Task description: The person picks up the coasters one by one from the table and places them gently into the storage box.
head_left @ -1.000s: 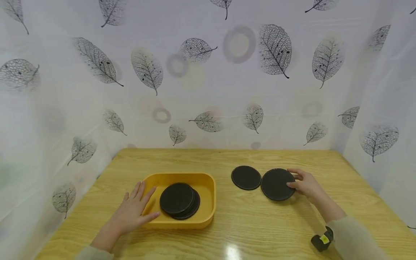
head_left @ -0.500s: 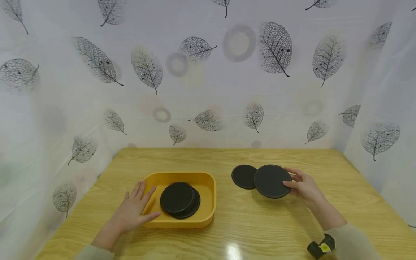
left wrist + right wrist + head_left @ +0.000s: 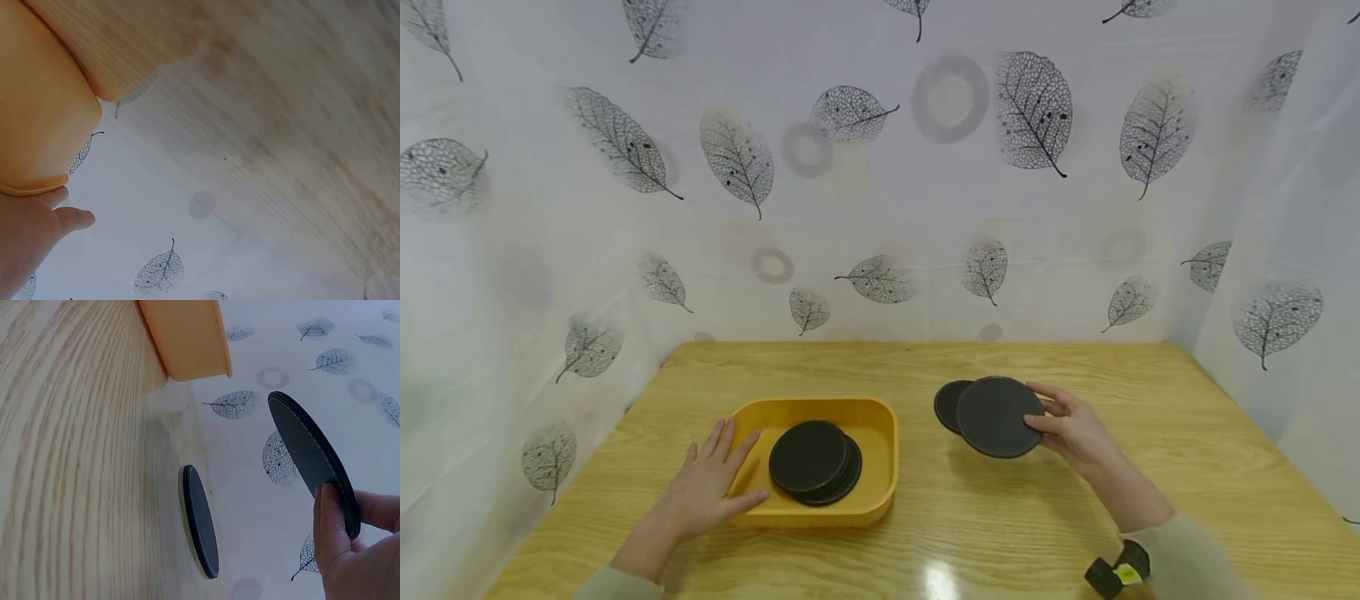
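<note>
A round black coaster with stitched edging (image 3: 997, 417) is pinched at its right edge by my right hand (image 3: 1078, 433), raised off the table. In the right wrist view, thumb and fingers grip the tilted coaster (image 3: 309, 447) from both faces. Below it, another black coaster (image 3: 948, 405) lies flat on the table, partly covered in the head view. My left hand (image 3: 700, 492) rests on the left rim of a yellow tray (image 3: 880, 433), fingers spread. Inside the tray sits a stack of black coasters (image 3: 811, 458), slightly offset. The left wrist view shows fingers (image 3: 74, 219) against the tray's wall (image 3: 44, 106).
The wooden table (image 3: 985, 533) reaches back to a white curtain (image 3: 887, 192) printed with leaves, which also hangs at both sides. A black strap device with a yellow label (image 3: 1116, 571) sits at my right wrist.
My right hand has lifted the coaster and carried it left, so it now overlaps the coaster lying on the table. My left hand and the tray have stayed put.
</note>
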Demonstrator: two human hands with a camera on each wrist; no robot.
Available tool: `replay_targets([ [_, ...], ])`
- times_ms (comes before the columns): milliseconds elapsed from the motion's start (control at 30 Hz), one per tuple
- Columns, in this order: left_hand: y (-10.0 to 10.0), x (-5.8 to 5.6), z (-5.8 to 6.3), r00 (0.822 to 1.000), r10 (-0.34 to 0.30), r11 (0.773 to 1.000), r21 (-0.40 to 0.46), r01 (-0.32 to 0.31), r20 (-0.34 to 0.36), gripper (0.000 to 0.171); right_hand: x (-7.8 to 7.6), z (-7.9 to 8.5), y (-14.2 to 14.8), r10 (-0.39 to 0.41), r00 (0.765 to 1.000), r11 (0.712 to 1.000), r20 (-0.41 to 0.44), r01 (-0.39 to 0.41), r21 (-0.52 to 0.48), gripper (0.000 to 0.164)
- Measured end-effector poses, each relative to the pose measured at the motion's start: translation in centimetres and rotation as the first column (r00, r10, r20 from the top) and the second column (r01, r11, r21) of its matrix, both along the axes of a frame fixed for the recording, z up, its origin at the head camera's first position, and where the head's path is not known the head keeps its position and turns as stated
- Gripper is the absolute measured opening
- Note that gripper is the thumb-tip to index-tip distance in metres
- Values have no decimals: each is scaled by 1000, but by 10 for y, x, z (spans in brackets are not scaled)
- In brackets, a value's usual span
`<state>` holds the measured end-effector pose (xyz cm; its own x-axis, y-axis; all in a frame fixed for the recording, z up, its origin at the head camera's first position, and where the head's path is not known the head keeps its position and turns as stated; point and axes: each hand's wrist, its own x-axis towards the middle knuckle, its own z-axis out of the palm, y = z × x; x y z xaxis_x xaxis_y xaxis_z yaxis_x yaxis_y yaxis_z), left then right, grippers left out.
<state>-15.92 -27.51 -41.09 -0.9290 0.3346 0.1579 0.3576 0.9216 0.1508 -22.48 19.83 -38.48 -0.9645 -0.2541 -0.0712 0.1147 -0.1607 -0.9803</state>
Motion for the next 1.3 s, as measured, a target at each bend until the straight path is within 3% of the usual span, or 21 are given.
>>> replay_targets([
  [733,0,-1,1,1000,5,1000,-22,-5,8,78,-11,13,-101,139,990,988,16,-137,-64,58],
  [1300,1,0,3,1000,15,1000,-23,-15,9,78,-12,5,-172,251,967,964,43,-246,-100,54],
])
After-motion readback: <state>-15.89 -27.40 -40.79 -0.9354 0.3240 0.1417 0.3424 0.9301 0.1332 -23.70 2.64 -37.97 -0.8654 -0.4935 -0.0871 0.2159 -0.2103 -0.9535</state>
